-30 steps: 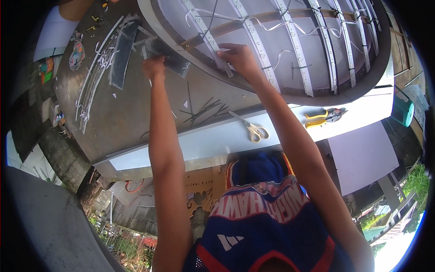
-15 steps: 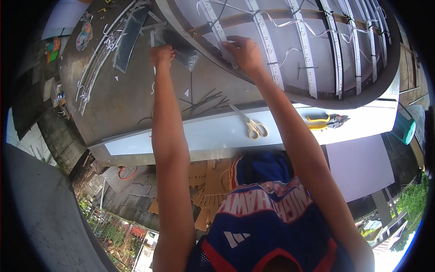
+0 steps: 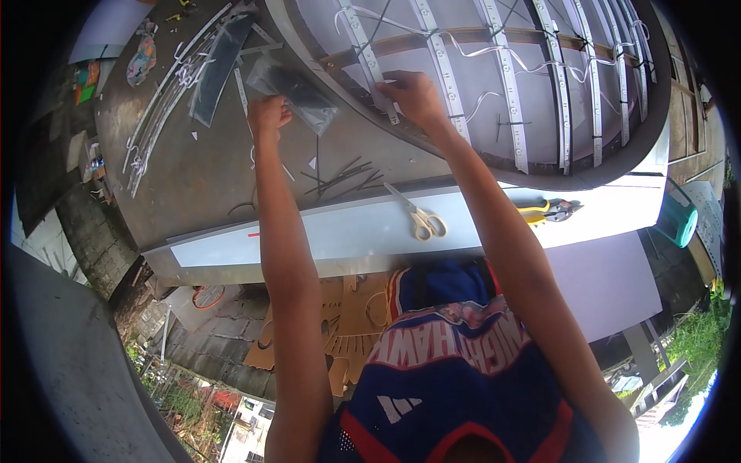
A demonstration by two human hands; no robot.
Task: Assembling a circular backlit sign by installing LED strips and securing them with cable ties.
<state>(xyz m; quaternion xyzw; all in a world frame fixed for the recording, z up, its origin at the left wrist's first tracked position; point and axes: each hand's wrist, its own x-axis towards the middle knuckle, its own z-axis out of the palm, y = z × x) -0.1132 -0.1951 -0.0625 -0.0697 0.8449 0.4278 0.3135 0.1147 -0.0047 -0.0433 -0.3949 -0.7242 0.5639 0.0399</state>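
Note:
My left hand point(image 3: 268, 117) is closed, its curled fingers around a slim white LED strip point(image 3: 241, 91) lying on the table. Beside its knuckles is a clear plastic bag point(image 3: 309, 104) with dark contents. My right hand point(image 3: 417, 99) reaches over the curved rim of a large rounded frame point(image 3: 656, 116); thumb and forefinger pinch the leftmost mounted LED strip point(image 3: 361, 48) near its lower end. More LED strips point(image 3: 505, 85) run in rows across the frame, linked by white wires point(image 3: 471, 52) and tied with black cable ties point(image 3: 513, 122).
Scissors point(image 3: 424, 220) and yellow-handled snips point(image 3: 552, 210) lie on a white panel point(image 3: 324, 235) along the near edge. Loose black ties point(image 3: 343, 176) are scattered on the brown table point(image 3: 185, 166). Bundled white strips with wires point(image 3: 166, 96) lie at left; a green stool point(image 3: 679, 216) stands right.
My left hand has drawn nearer to me, and the loose LED strip and plastic bag have shifted the same way. My right hand stays at the mounted strip. The whole view has slid slightly left.

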